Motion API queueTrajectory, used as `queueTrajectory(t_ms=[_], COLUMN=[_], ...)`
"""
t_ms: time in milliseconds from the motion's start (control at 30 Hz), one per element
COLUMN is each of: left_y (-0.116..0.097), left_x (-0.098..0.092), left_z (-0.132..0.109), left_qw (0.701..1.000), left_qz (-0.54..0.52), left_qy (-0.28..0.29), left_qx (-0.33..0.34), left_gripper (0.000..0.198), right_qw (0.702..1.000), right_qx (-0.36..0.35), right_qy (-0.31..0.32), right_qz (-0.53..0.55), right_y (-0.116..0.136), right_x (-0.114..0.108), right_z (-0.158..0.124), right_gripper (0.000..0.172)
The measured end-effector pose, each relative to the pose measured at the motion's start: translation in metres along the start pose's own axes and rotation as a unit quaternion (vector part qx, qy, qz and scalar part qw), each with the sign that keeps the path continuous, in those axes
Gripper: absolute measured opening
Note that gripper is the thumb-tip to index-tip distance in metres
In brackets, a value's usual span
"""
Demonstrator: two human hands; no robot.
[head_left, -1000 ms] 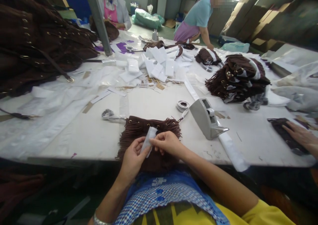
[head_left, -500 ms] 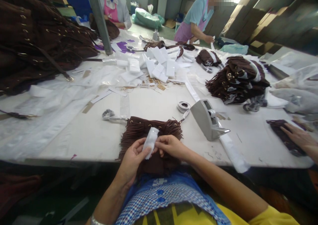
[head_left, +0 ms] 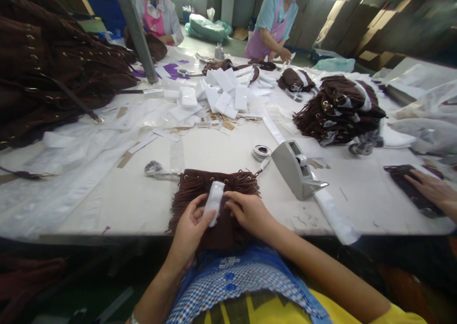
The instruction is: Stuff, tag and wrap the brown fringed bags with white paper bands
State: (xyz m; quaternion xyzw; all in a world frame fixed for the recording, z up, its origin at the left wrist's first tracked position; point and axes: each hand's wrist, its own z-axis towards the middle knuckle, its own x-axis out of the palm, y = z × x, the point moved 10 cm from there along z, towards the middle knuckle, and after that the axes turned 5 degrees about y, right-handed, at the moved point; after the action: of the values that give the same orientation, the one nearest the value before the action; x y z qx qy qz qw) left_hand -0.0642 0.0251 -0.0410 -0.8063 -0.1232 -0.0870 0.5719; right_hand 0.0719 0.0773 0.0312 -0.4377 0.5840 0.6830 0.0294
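My left hand (head_left: 193,224) is closed round a small flat white packet (head_left: 215,200) with a shiny, plastic-like surface, tilted, thumb on its front. Just right of it, my right hand (head_left: 246,212) has loosely bent fingers slightly apart, their tips close to the packet's edge. I see nothing between them. Beneath both hands lies a brown fringed bag (head_left: 232,176) with gold eyelets, its lower part at the table edge. Wrapped strap ends stick out at its top corners, one reaching a coiled wrapped strap (head_left: 262,151) on the right.
A grey tape dispenser (head_left: 294,171) stands to the right. White packets (head_left: 223,93) lie heaped mid-table. Brown bags are stacked at right (head_left: 339,109) and piled at left (head_left: 64,66). A co-worker's hand (head_left: 428,186) rests on another bag at right; two people work across the table.
My right fingertips have come slightly away from the packet's edge, while my left hand keeps hold of it. The person at the far right has straightened and drawn an arm in.
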Motion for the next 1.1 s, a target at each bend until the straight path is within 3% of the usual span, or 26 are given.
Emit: queueTrajectory(t_ms=[100,167,200,267,333,367,433,500,567,667,733,800,867,967,1033,1100], left_y=[-0.02,-0.044,-0.055,-0.059,-0.037,-0.022,-0.001,0.009,0.01,0.001,-0.001,0.007,0.019,0.024,0.01,-0.018], left_x=[-0.008,-0.011,-0.006,0.022,0.051,0.06,0.068,0.071,0.074,0.075,0.075,0.077,0.08,0.078,0.069,0.05], left_z=[-0.012,-0.029,-0.04,-0.061,-0.077,-0.081,-0.084,-0.082,-0.082,-0.083,-0.078,-0.069,-0.06,-0.048,-0.041,-0.028], left_qw=[0.989,0.942,0.898,0.773,0.644,0.595,0.539,0.524,0.527,0.543,0.558,0.585,0.636,0.745,0.813,0.867], left_qz=[0.115,0.267,0.356,0.522,0.625,0.654,0.686,0.695,0.687,0.658,0.642,0.62,0.573,0.449,0.358,0.302], left_qy=[-0.036,-0.082,-0.089,-0.038,0.051,0.081,0.09,0.08,0.082,0.093,0.135,0.221,0.324,0.419,0.423,0.376], left_qx=[0.088,0.186,0.245,0.359,0.437,0.46,0.482,0.487,0.493,0.513,0.507,0.474,0.403,0.26,0.179,0.122], left_gripper=[0.073,0.07,0.067,0.058,0.047,0.043,0.04,0.043,0.042,0.034,0.031,0.028,0.027,0.023,0.023,0.027], right_qw=[0.98,0.953,0.941,0.93,0.939,0.946,0.961,0.977,0.987,0.969,0.95,0.932,0.921,0.911,0.908,0.91], right_qx=[-0.158,-0.253,-0.28,-0.292,-0.264,-0.246,-0.211,-0.168,-0.112,0.001,0.104,0.195,0.247,0.301,0.313,0.3], right_qy=[-0.027,0.01,0.023,0.02,0.008,0.011,0.038,0.03,-0.059,-0.207,-0.204,-0.163,-0.136,-0.094,-0.069,-0.059], right_qz=[-0.117,-0.167,-0.189,-0.221,-0.221,-0.209,-0.173,-0.13,-0.098,-0.132,-0.212,-0.26,-0.267,-0.266,-0.271,-0.278], right_y=[0.022,0.024,0.019,0.003,-0.013,-0.018,-0.024,-0.027,-0.037,-0.067,-0.095,-0.124,-0.144,-0.169,-0.178,-0.18], right_x=[-0.002,0.016,0.024,0.029,0.021,0.015,0.001,-0.022,-0.062,-0.122,-0.144,-0.158,-0.168,-0.171,-0.169,-0.167], right_z=[-0.038,-0.063,-0.072,-0.084,-0.087,-0.088,-0.089,-0.084,-0.07,-0.033,0.009,0.052,0.088,0.122,0.131,0.135], right_gripper=[0.027,0.035,0.037,0.037,0.041,0.043,0.041,0.033,0.026,0.032,0.041,0.05,0.057,0.056,0.05,0.048])
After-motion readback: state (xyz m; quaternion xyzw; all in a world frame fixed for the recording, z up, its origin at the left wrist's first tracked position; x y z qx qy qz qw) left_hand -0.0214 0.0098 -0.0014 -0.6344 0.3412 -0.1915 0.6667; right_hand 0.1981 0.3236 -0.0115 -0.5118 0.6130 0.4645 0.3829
